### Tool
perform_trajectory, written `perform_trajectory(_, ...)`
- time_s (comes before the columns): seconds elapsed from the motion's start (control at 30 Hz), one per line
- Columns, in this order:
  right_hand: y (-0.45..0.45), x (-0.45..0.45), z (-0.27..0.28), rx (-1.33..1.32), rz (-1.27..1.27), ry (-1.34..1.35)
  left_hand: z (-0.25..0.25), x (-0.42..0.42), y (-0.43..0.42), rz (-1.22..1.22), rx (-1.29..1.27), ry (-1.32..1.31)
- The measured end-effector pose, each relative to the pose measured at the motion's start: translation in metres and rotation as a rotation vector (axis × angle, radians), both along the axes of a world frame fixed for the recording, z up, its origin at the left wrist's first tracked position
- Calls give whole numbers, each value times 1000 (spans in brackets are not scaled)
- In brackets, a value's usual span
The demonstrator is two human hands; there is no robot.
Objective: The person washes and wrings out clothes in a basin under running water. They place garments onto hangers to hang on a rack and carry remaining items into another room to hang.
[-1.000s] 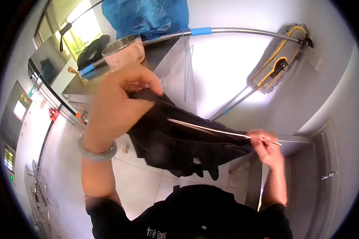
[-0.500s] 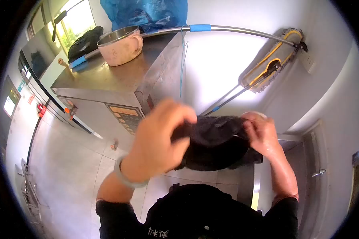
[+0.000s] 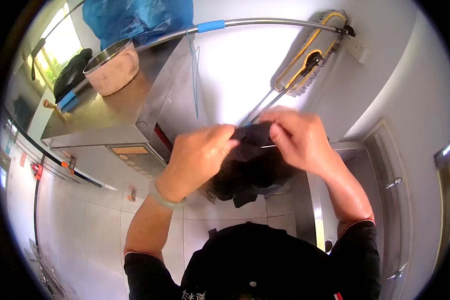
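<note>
A black, soft cloth-like item (image 3: 257,172) hangs in front of my body, its upper edge bunched between my two hands. Its exact kind I cannot make out. On the left side of that edge, my left hand (image 3: 200,155) pinches it with thumb and fingers; a pale bangle (image 3: 166,196) circles the wrist. Fingers curled over the other end, my right hand (image 3: 300,142) grips it a short way from the left. A thin white strip shows beside the right fingertips. The item's lower part droops in dark, uneven folds.
At left stands a metal-topped appliance (image 3: 105,117) bearing a pinkish pot (image 3: 112,70), a black bag (image 3: 71,75) and a blue plastic bag (image 3: 140,22). A long-handled mop (image 3: 310,55) leans by the wall. A metal sink unit (image 3: 365,172) stands at right.
My left hand has come in from the raised, blurred position and now pinches the black item's edge. The right hand has moved left and up along it. The view has shifted right.
</note>
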State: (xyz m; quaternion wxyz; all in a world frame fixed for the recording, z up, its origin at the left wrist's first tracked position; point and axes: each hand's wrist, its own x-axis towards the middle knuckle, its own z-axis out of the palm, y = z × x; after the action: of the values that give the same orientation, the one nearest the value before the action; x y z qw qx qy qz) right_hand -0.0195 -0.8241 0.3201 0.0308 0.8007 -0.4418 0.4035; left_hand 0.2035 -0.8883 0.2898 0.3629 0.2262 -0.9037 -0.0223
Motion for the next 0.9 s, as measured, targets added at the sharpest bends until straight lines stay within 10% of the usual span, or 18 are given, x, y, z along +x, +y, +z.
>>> perform_trajectory(0.23, -9, -15, -111, -622, -251, 80, -4, -27, 0, 154, -99, -18)
perform_trajectory(0.37, 2, -14, -164, -133, -333, -464, -15, -44, 17, 116, -96, -149)
perform_trajectory(0.47, 11, -35, -152, -360, -184, 4, -26, -39, 7, 175, -39, -215)
perform_trajectory(0.6, 30, -47, -159, -77, 63, -1113, -43, -30, 8, 171, -23, -280)
perform_trajectory(0.67, 31, -51, -158, -174, -68, -1269, -44, -24, 6, 213, -32, -239)
perform_trajectory(0.8, 21, -26, -179, 192, -678, -400, -29, -18, 12, 237, -7, -185)
perform_trajectory(0.9, 1, -35, -203, 144, -584, -576, -32, -21, 9, 268, -116, -200)
